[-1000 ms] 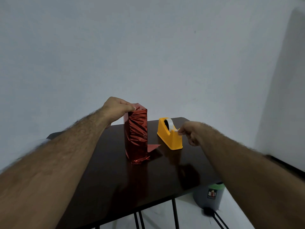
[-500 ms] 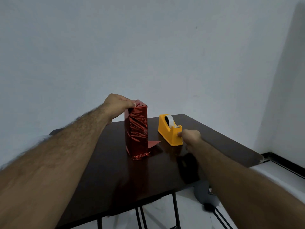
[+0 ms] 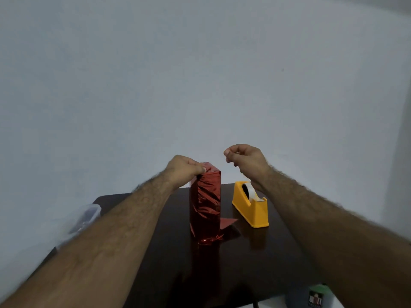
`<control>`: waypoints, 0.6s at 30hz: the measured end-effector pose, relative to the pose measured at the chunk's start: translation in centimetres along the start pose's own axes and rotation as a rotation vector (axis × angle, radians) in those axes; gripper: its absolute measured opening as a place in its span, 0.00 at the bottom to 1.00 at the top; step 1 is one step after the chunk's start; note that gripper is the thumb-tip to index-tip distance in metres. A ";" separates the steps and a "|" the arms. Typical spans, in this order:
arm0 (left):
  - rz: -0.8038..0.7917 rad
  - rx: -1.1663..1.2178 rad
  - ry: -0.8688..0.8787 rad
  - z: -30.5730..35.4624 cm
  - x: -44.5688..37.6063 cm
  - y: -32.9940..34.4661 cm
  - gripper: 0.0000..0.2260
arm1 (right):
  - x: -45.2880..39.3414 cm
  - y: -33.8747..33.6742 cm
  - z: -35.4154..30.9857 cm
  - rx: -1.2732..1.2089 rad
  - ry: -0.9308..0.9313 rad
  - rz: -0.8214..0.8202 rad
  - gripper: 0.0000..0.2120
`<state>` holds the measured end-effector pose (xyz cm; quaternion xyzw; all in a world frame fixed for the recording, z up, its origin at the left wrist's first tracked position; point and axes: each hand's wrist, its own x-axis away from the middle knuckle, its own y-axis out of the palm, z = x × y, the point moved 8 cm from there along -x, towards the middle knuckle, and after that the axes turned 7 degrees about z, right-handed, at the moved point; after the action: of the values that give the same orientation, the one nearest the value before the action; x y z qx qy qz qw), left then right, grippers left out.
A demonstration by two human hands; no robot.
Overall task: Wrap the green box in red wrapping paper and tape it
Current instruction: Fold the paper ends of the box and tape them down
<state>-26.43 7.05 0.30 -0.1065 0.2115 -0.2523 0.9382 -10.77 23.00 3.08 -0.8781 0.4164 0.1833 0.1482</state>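
**Wrapped box held upright beside a tape holder**

While the box (image 3: 205, 203), covered in shiny red paper (image 3: 208, 192), stands upright near the middle of a dark table (image 3: 255, 274), the left hand (image 3: 183, 171) presses curled fingers onto the folded paper at its top; a loose triangular flap (image 3: 228, 222) lies on the table at its base; the right hand (image 3: 244, 162) hovers in the air above a yellow tape holder (image 3: 251, 207), thumb and forefinger pinched together, possibly on a small piece of tape, too faint to confirm; the holder sits just right of the box, not touching it.
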 end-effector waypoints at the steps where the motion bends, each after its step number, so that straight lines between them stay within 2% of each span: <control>1: -0.008 -0.004 0.001 -0.1 -0.1 0.1 0.03 | -0.4 0.4 -0.4 0.015 0.008 -0.009 0.05; 6: -0.006 -0.006 0.010 -0.2 -0.3 0.1 0.04 | -2.2 3.2 -0.8 0.105 0.147 -0.050 0.07; 8: -0.007 -0.007 0.009 -0.2 -0.3 0.0 0.04 | -3.0 4.2 -0.3 0.175 0.175 -0.041 0.02; 11: -0.005 -0.010 0.012 -0.3 -0.2 -0.1 0.05 | -3.7 5.3 0.5 0.289 0.213 -0.021 0.11; 13: 0.009 -0.011 0.019 -0.5 -0.4 -0.1 0.05 | -3.8 5.6 0.8 0.346 0.203 -0.012 0.14; 18: 0.028 -0.019 0.026 -0.6 -0.7 -0.2 0.04 | -3.6 6.4 0.4 0.612 0.124 -0.036 0.07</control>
<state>-27.29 7.20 0.04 -0.1091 0.2275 -0.2385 0.9378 -17.98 21.75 3.67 -0.8095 0.4447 -0.0070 0.3833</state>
